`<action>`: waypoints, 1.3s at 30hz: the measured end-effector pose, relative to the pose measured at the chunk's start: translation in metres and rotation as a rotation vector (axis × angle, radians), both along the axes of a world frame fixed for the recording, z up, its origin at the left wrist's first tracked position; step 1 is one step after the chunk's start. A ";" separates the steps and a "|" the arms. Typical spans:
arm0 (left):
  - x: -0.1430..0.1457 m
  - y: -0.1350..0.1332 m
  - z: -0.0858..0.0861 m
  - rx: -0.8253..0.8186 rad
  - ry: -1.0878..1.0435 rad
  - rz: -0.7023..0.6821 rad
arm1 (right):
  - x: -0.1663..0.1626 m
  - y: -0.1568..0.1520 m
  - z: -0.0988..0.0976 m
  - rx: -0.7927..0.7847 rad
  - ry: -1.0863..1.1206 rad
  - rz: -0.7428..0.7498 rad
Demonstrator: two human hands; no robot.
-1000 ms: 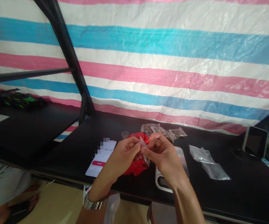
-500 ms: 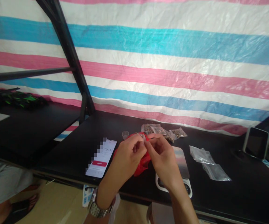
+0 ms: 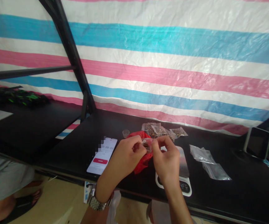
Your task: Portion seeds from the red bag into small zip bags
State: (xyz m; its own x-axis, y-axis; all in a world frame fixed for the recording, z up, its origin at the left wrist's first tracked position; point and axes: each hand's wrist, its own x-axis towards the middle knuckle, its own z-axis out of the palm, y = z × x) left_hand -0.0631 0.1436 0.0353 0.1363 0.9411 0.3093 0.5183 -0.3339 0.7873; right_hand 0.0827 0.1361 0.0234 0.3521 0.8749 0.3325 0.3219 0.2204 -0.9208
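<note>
Between my two hands is a small clear plastic bag (image 3: pixel 147 143) with something dark inside. My left hand (image 3: pixel 130 153) pinches its left side, and my right hand (image 3: pixel 166 157) grips its right edge at the top. Under and behind them lies a crumpled red plastic bag (image 3: pixel 141 165), partly hidden by my left hand. A white kitchen scale (image 3: pixel 183 165) with a metal plate sits beneath my right hand, partly covered by it. Behind my hands are several filled clear bags (image 3: pixel 157 130) of brown bits, with one more filled bag (image 3: pixel 179 132) to their right.
A phone (image 3: pixel 104 155) showing a timer lies left of my hands, near a small clear cup (image 3: pixel 125 133). Flat clear bags (image 3: pixel 203 155) rest right of the scale. A framed screen (image 3: pixel 257 143) stands far right. Another person's leg (image 3: pixel 10 183) shows at lower left.
My hands have moved slightly apart, the right one shifting right, so the small clear bag between them shows more plainly. The phone's timer has advanced.
</note>
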 end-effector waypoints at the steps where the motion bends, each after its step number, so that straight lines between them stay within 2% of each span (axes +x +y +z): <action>1: 0.000 0.000 0.000 0.009 -0.002 0.001 | 0.003 0.001 0.000 -0.004 0.009 -0.001; 5: -0.003 0.003 0.000 0.042 -0.135 0.004 | 0.011 0.008 -0.007 -0.078 0.157 0.098; 8: -0.005 0.004 0.000 0.003 -0.267 -0.061 | 0.012 0.012 -0.015 -0.244 0.334 0.313; 10: -0.010 0.006 -0.002 -0.035 -0.265 -0.077 | 0.010 0.014 -0.020 -0.329 0.475 0.457; 11: -0.013 0.007 -0.004 -0.046 -0.224 -0.064 | 0.009 0.015 -0.023 -0.328 0.531 0.482; 14: -0.028 0.013 -0.012 -0.019 -0.009 -0.001 | 0.009 0.022 -0.030 -0.198 0.557 0.416; 17: -0.045 0.019 -0.023 0.031 0.184 -0.009 | 0.010 0.028 -0.037 -0.094 0.385 0.344; 19: -0.052 0.021 -0.028 0.055 0.230 0.015 | 0.009 0.029 -0.039 -0.060 0.229 0.309; 22: -0.053 0.018 -0.029 0.057 0.191 0.037 | 0.005 0.026 -0.037 -0.010 0.034 0.319; 25: -0.046 0.015 -0.024 -0.027 0.153 -0.075 | 0.001 0.020 -0.032 0.013 -0.051 0.369; 28: -0.042 0.014 -0.022 -0.105 0.154 -0.174 | -0.002 0.016 -0.028 -0.013 -0.040 0.397; 34: -0.044 0.018 -0.028 -0.062 0.088 -0.130 | -0.007 0.014 -0.028 -0.037 0.080 0.438; 39: -0.043 0.015 -0.023 -0.047 0.062 -0.143 | -0.010 0.014 -0.029 -0.003 0.089 0.288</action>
